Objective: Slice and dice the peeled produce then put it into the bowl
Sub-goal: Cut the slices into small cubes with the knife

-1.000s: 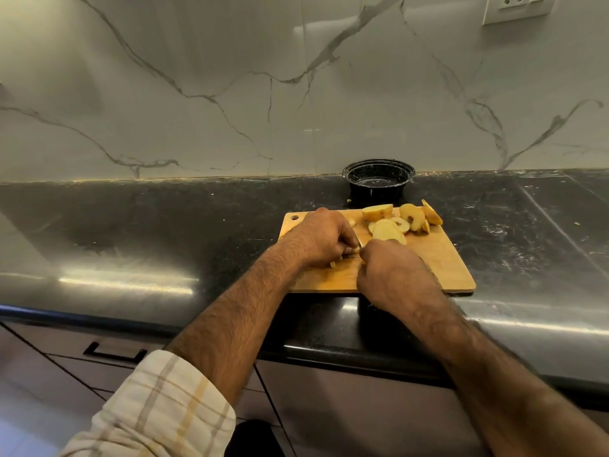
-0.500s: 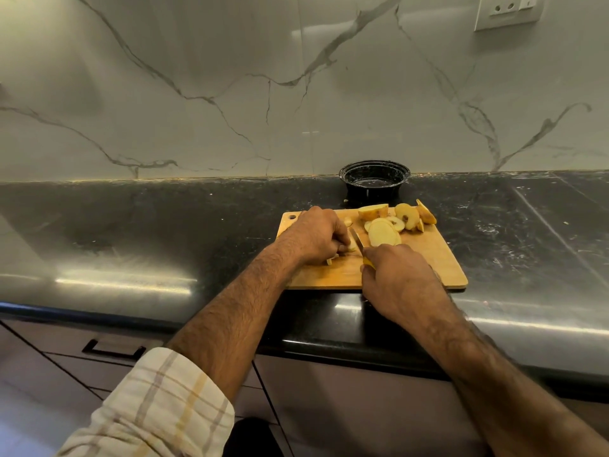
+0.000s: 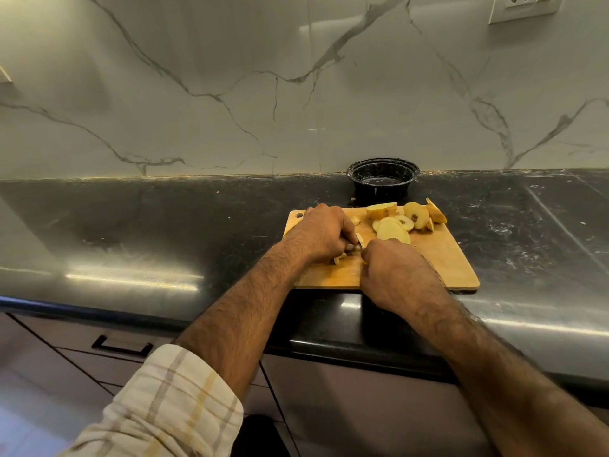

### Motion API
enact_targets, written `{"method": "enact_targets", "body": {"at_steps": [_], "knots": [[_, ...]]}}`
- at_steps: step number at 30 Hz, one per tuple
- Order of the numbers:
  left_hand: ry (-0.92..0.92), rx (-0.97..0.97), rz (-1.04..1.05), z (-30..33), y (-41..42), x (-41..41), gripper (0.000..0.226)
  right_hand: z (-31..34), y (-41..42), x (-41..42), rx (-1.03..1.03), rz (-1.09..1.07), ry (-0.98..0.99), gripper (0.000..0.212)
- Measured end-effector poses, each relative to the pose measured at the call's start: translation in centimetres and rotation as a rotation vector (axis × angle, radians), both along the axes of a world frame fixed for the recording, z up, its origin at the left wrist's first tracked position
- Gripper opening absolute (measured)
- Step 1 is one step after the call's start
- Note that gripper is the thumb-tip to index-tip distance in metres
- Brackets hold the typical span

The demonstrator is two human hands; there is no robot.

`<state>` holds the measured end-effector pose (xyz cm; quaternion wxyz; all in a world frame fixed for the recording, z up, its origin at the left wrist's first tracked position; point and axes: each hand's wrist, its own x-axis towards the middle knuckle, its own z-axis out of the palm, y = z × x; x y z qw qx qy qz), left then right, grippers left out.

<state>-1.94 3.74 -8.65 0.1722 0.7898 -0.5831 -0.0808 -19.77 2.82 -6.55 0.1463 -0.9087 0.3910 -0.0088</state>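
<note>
A wooden cutting board (image 3: 438, 258) lies on the black counter. Pale yellow peeled slices (image 3: 392, 229) and wedges (image 3: 417, 214) are heaped at its far right side. My left hand (image 3: 324, 232) curls over a small piece of produce (image 3: 342, 257) near the board's middle and pins it down. My right hand (image 3: 400, 272) grips a knife; only a sliver of its blade (image 3: 359, 240) shows between the two hands, and the handle is hidden in my fist. A black bowl (image 3: 382, 178) stands behind the board against the wall, with no produce visible inside.
The black stone counter (image 3: 164, 225) stretches left and right of the board. A marble wall (image 3: 263, 94) rises right behind the bowl, with a socket (image 3: 524, 6) at the top right. Drawers with a dark handle (image 3: 122, 346) sit below the counter edge.
Half a second ago the knife blade was lifted and plainly visible; now my right hand has come back down and in against my left hand, hiding most of the blade.
</note>
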Motion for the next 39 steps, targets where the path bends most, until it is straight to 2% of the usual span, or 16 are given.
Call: {"method": "enact_targets", "body": {"at_steps": [6, 11, 25, 30, 36, 39], "knots": [[0.044, -0.003, 0.003, 0.2, 0.1, 0.1, 0.013, -0.2, 0.0, -2.2, 0.047, -0.003, -0.01, 0.042], [0.131, -0.075, 0.002, -0.3, 1.1, 0.5, 0.016, -0.7, 0.3, -2.2, -0.014, -0.012, -0.111, 0.033], [0.071, -0.053, -0.039, -0.1, 0.8, 0.8, 0.016, -0.1, -0.2, 0.6, -0.038, 0.025, -0.068, 0.026], [0.023, -0.057, 0.028, -0.5, 0.5, 0.7, 0.043, -0.3, -0.2, -1.2, 0.019, 0.047, -0.018, 0.036], [0.089, -0.05, 0.017, -0.4, 0.7, 0.8, 0.037, -0.6, -2.2, -3.8, -0.086, -0.006, -0.225, 0.034], [0.122, -0.035, -0.009, -0.2, 1.4, 0.6, 0.033, -0.6, -2.7, -4.1, -0.068, -0.014, -0.245, 0.032]]}}
